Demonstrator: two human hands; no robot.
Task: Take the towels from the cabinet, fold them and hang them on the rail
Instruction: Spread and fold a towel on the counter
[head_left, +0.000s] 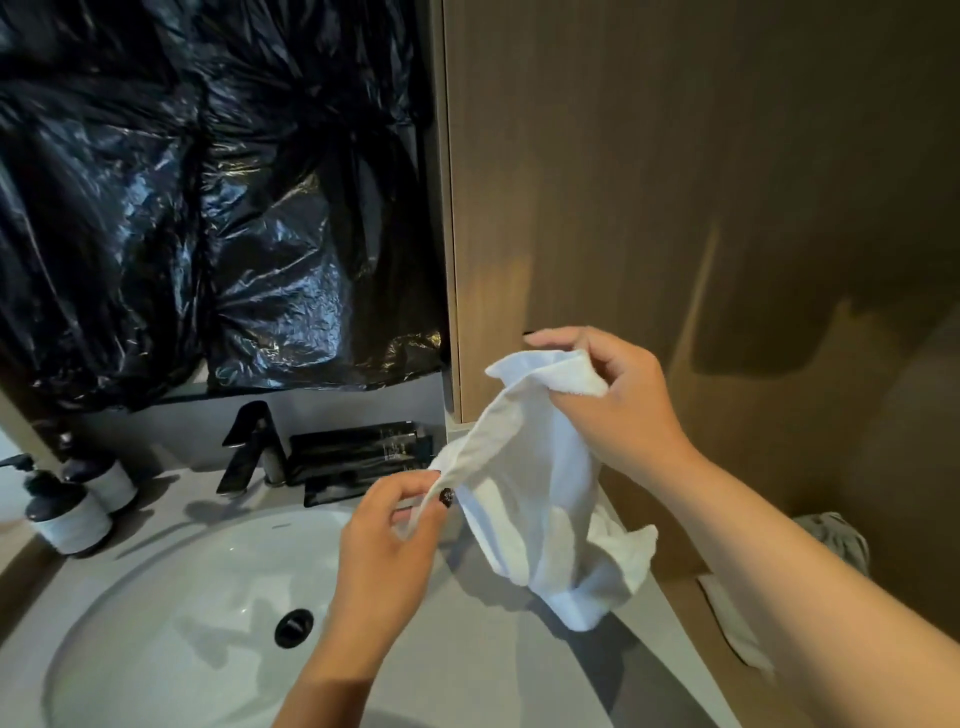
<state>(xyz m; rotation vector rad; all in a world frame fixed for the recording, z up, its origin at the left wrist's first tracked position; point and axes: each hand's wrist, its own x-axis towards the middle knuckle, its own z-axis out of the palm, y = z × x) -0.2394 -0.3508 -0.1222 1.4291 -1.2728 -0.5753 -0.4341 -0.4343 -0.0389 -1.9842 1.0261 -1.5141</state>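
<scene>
Here we are at the basin, and 1 white towel (540, 499) is up in the air at the centre right of the frame, held over the grey table (498, 670) just right of the sink (171, 597). The right hand (618, 395) has its fingers curled round the upper edge, pinching a bunched corner high up against the wooden cabinet door (675, 182). The left hand (384, 540), lower and toward the middle of the frame, pinches the opposite edge between thumb and fingertips, so the cloth stretches in a slanted band between the 2 hands while the rest sags in loose folds, the bottom corner just about brushing the table.

So where does that leave the job? The towel is out of the cabinet, that much looks done. The folding has barely begun by my reckoning: no clean crease yet, only a crumpled hang. No rail shows anywhere in view, so hanging is all still ahead, and I cannot tell whether more towels wait behind that door.

Around it: crinkled black plastic sheeting (208, 208) fills the upper left, a black tap (249, 447) stands behind the sink, dark boxes (363, 452) beside it, and 2 dispenser bottles (72, 514) sit at the far left.
</scene>
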